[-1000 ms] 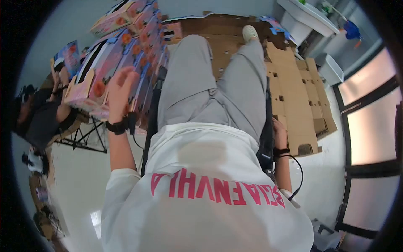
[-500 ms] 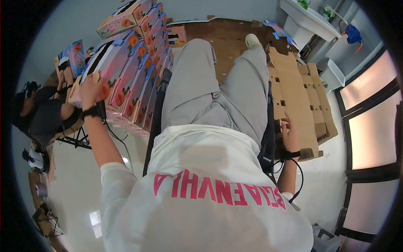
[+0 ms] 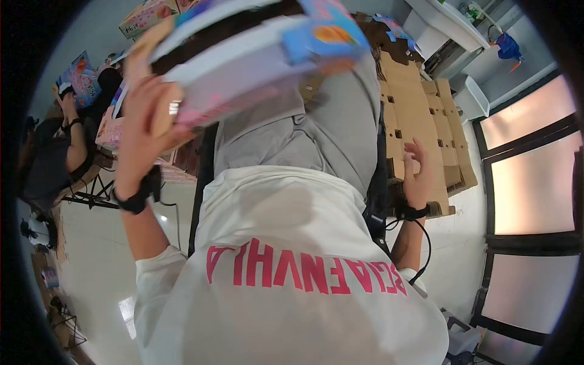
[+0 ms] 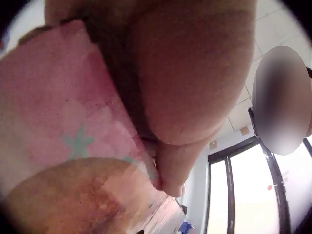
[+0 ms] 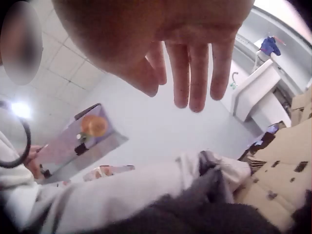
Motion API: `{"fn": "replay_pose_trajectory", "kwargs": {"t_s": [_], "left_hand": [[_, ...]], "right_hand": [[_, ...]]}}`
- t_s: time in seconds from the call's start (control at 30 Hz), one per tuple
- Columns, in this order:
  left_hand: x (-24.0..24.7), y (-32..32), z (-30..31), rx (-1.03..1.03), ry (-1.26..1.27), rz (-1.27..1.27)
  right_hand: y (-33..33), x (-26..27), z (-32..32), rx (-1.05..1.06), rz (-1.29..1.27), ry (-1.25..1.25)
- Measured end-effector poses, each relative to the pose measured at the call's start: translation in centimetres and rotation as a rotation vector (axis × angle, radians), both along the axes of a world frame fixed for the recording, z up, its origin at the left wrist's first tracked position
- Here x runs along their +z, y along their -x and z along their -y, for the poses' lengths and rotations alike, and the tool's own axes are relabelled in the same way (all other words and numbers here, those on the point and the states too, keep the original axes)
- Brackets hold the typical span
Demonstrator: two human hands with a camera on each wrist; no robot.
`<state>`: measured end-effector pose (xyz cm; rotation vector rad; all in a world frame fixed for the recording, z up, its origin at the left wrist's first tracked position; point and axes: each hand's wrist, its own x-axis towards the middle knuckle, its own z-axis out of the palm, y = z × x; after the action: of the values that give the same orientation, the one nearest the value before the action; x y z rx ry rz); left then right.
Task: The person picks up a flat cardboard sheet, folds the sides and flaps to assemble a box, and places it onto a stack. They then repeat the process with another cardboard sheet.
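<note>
A pink, blue and white printed carton [image 3: 237,79] with fruit pictures and a long dark opening along its top is lifted over the lap. My left hand [image 3: 143,121] grips it by its left end. In the left wrist view, the thumb side of that hand [image 4: 190,73] lies against the carton's pink printed side [image 4: 53,97]. My right hand [image 3: 417,170] is held over the cardboard on the right, holding nothing. In the right wrist view, its straight fingers [image 5: 197,78] point down, and the raised carton [image 5: 68,146] shows beyond at the left.
More printed cartons [image 3: 146,21] stand at the left, largely hidden behind the lifted one. Flattened brown cardboard [image 3: 417,115] lies to the right of the legs. A white sink [image 3: 450,27] is at the back right. Another person [image 3: 52,140] sits at the far left.
My left hand first moved left to the stack and took hold of a carton, then lifted it up and rightward over the lap. My right hand rose from beside the seat, and its fingers straightened.
</note>
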<state>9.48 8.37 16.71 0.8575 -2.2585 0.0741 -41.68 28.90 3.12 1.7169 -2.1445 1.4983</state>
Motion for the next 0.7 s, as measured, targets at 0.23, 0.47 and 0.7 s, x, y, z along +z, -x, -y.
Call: {"fn": "replay_pose_trajectory", "kwargs": {"t_s": [0.23, 0.47, 0.7], "left_hand": [[-3.2, 11.4, 1.4, -0.4, -0.214, 0.169], [-3.5, 12.8, 0.7, -0.326, -0.081, 0.259], [-3.7, 12.3, 0.6, -0.339, -0.059, 0.262]], "right_hand": [[-4.7, 5.3, 1.0, 0.016, -0.408, 0.188], [-3.9, 6.0, 3.2, 0.242, -0.469, 0.031], [-4.6, 7.8, 5.1, 0.32, -0.542, -0.058]]}}
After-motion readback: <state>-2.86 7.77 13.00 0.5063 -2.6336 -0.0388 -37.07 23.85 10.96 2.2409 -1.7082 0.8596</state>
